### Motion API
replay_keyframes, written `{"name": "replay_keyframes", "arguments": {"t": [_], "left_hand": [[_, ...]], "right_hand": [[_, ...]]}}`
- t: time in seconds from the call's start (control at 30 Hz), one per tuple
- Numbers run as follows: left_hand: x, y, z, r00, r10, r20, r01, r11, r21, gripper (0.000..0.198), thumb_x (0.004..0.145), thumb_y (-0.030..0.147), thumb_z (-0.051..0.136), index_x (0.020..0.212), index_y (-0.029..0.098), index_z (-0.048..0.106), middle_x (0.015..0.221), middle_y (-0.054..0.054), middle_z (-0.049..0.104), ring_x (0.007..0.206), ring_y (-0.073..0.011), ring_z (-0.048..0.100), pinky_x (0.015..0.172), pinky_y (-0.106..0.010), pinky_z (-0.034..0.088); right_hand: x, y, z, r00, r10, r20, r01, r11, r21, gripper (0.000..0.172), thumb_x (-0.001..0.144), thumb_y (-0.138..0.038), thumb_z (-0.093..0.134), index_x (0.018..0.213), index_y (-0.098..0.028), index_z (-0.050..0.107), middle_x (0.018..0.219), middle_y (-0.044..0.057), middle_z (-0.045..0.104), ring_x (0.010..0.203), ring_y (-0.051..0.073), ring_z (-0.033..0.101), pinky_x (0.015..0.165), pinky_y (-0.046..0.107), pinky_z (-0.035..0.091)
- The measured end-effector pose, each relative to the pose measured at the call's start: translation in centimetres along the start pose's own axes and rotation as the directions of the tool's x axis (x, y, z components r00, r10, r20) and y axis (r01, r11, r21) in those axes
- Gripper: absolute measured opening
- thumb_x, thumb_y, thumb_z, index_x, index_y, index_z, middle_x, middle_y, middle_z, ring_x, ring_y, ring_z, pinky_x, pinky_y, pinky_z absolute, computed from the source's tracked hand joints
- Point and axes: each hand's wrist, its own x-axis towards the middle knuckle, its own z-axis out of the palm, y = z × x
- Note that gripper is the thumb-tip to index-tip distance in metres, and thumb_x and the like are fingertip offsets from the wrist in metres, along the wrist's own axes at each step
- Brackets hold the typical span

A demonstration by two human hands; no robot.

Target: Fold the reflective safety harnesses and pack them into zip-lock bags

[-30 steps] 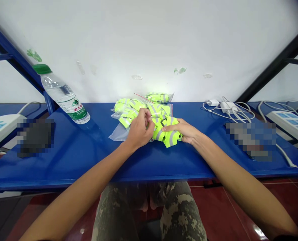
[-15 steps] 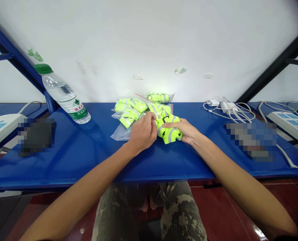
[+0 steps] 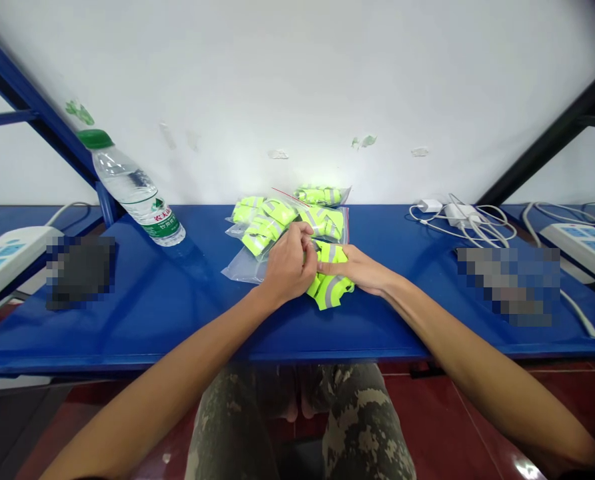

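Observation:
A bundle of neon-yellow reflective strap [image 3: 333, 288] with silver-grey stripes lies loosely folded near the middle of the table. My right hand [image 3: 360, 270] grips it from the right, thumb across the top and the other fingers mostly hidden beneath. At its left edge my left hand [image 3: 290, 267] is closed, fingertips pinched against the strap; the exact part between them is hidden. Just behind the hands, clear zip bags hold more such straps: one bag [image 3: 322, 223] behind the bundle, another [image 3: 318, 195] against the wall, and a heap [image 3: 261, 230] to the left.
On the left of the blue table [image 3: 202, 320] a water bottle [image 3: 147, 203] with a green cap stands beside a blurred dark object [image 3: 82, 272]. White chargers and tangled cables [image 3: 470, 220] lie at the right, near another blurred object [image 3: 510, 287]. Power strips [image 3: 10, 260] flank the table.
The strap bundle has shifted left and toward me, with my right hand moving left along with it. More of the bag behind it now shows. My left hand stays closed at its edge.

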Motion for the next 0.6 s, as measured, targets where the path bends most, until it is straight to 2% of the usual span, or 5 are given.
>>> {"name": "replay_keyframes", "arguments": {"t": [0.07, 0.17, 0.27, 0.43, 0.6], "left_hand": [[-0.03, -0.16, 0.07, 1.000, 0.007, -0.019, -0.008, 1.000, -0.025, 0.021, 0.089, 0.011, 0.046, 0.107, 0.020, 0.039, 0.079, 0.001, 0.053, 0.068, -0.0127, 0.051, 0.064, -0.027, 0.041], [0.02, -0.21, 0.14, 0.998, 0.012, -0.067, -0.016, 0.998, -0.053, 0.023, 0.088, 0.011, 0.048, 0.107, 0.021, 0.038, 0.079, 0.002, 0.052, 0.064, -0.0108, 0.049, 0.062, -0.026, 0.040], [0.08, 0.00, 0.15, 0.995, 0.029, -0.096, -0.037, 0.995, -0.090, 0.024, 0.089, 0.011, 0.049, 0.107, 0.021, 0.038, 0.079, 0.003, 0.052, 0.059, -0.0085, 0.046, 0.058, -0.024, 0.038], [-0.09, 0.27, 0.15, 0.991, 0.122, -0.056, -0.124, 0.991, -0.040, 0.022, 0.090, 0.013, 0.049, 0.108, 0.020, 0.039, 0.079, 0.002, 0.052, 0.065, -0.0111, 0.050, 0.062, -0.025, 0.041], [-0.22, 0.52, 0.13, 0.975, 0.220, -0.021, -0.219, 0.975, 0.027, 0.023, 0.089, 0.014, 0.050, 0.110, 0.019, 0.041, 0.080, 0.000, 0.054, 0.068, -0.0129, 0.054, 0.065, -0.027, 0.044]], "right_hand": [[-0.07, -0.11, -0.11, 0.999, -0.015, 0.051, 0.017, 0.999, -0.034, 0.046, 0.068, -0.024, 0.083, 0.112, -0.019, 0.072, 0.094, 0.003, 0.074, 0.083, 0.018, 0.067, 0.073, 0.029, 0.053], [-0.11, -0.36, -0.13, 0.993, -0.066, 0.101, 0.072, 0.995, -0.062, 0.062, 0.070, -0.021, 0.080, 0.130, -0.027, 0.064, 0.113, 0.002, 0.071, 0.102, 0.019, 0.065, 0.089, 0.032, 0.052], [-0.08, -0.50, 0.06, 0.992, -0.085, 0.088, 0.093, 0.992, -0.085, 0.068, 0.069, -0.020, 0.080, 0.133, -0.031, 0.062, 0.120, 0.000, 0.069, 0.111, 0.020, 0.062, 0.098, 0.034, 0.049], [-0.11, -0.71, 0.55, 0.996, -0.074, -0.039, 0.070, 0.993, -0.097, 0.052, 0.064, -0.024, 0.081, 0.114, -0.020, 0.072, 0.094, 0.002, 0.073, 0.086, 0.019, 0.066, 0.077, 0.031, 0.052], [-0.09, -0.83, 0.49, 0.987, -0.057, -0.148, 0.063, 0.998, 0.030, 0.047, 0.052, -0.025, 0.087, 0.096, -0.014, 0.073, 0.075, 0.000, 0.068, 0.065, 0.015, 0.062, 0.062, 0.028, 0.048]]}}
